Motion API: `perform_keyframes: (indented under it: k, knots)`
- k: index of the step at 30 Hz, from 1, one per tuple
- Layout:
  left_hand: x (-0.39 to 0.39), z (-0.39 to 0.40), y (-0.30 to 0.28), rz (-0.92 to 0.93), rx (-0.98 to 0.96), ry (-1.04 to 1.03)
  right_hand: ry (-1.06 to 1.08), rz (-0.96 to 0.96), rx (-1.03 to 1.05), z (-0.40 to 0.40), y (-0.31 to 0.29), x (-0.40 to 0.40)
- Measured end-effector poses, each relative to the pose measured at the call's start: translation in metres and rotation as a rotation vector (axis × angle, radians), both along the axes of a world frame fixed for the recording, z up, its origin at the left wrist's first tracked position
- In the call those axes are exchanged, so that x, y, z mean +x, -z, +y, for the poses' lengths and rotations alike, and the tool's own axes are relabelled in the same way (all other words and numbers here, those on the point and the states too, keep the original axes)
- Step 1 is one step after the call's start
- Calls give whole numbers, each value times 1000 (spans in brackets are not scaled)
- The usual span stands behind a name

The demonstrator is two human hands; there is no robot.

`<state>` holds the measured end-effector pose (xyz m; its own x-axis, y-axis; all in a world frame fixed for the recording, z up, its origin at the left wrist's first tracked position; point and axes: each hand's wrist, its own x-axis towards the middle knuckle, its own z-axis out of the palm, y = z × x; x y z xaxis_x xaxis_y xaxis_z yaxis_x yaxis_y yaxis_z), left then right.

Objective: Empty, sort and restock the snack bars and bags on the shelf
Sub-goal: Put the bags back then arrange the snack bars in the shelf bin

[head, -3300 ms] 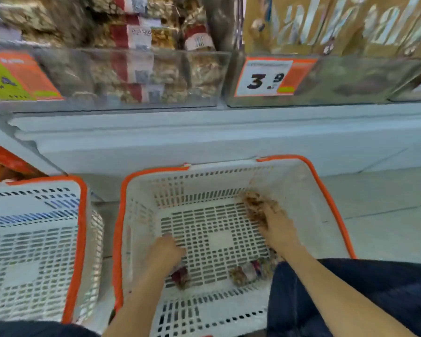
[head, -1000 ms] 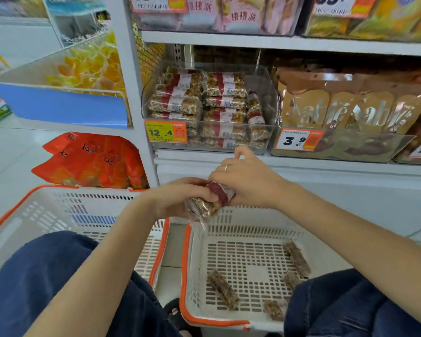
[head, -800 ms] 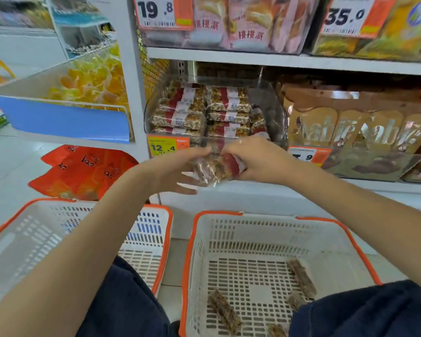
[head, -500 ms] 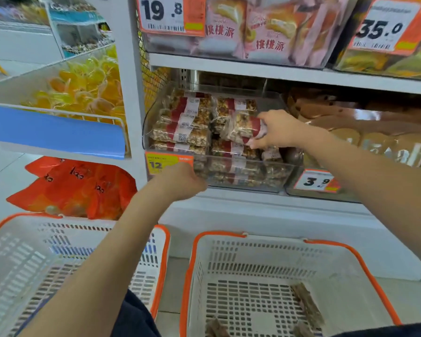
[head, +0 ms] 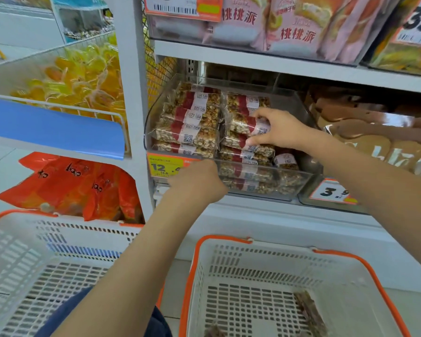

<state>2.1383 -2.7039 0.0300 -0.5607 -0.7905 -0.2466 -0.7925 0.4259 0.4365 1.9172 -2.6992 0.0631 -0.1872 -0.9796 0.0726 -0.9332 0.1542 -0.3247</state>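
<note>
Snack bars (head: 187,122) fill the clear bin (head: 265,188) on the shelf in two stacks, and you are in the restocking stretch of the job. On the far left the first white basket (head: 22,263) sits on the floor with nothing visible in it. Your left hand (head: 197,183) rests at the bin's front lip by the yellow price tag (head: 163,166), probably to steady the bin; its fingers curl away from view, so I cannot tell whether they grip the lip or merely press it. To its right, your right hand (head: 280,130) pinches one bar (head: 246,125) between thumb and fingertips, setting it flat on top of the right-hand stack so the labels line up. Below, the second basket (head: 338,276) holds a few loose bars (head: 310,312) that likely go up next.
</note>
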Motion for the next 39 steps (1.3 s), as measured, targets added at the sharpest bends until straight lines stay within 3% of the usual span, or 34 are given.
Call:
perform_keyframes:
  k: [7,14,24,39]
  knots:
    - [-4,6,-1,10,5,4,-85,64,-50,3,1,8]
    - [-1,4,1,9,-1,13,-27,-157,-225,5,8,9]
    - [-3,1,5,-5,-18,16,-71,-38,-241,4,13,17]
    - [4,7,2,3,-26,16,-30,-16,-268,21,9,8]
